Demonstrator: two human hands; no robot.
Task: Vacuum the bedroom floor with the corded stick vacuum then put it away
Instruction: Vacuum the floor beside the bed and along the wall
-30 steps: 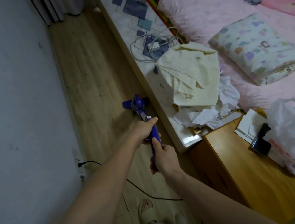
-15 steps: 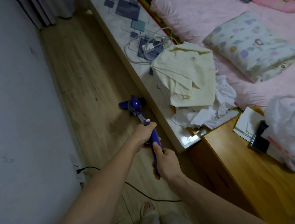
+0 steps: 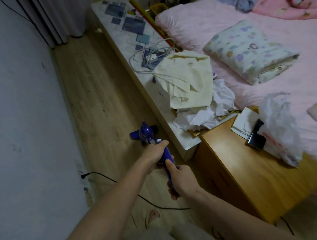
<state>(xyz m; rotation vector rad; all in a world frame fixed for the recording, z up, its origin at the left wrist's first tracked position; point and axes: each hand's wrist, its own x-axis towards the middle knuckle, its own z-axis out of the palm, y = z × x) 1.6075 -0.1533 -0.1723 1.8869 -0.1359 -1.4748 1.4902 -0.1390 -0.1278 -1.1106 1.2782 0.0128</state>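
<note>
Scene: person works a blue stick vacuum (image 3: 147,132) on wood floor (image 3: 95,101), head just beside the low bench (image 3: 119,48).
L hand (image 3: 155,156): fingers wrapped round upper handle.
R hand (image 3: 182,180): grips handle lower down.
Cord (image 3: 108,176): runs along floor w/ plug at wall.

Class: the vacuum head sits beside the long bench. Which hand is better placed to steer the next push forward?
Probably the left hand: its grip sits farther down the blue vacuum, nearer the head; the right hand holds the rear end.
</note>
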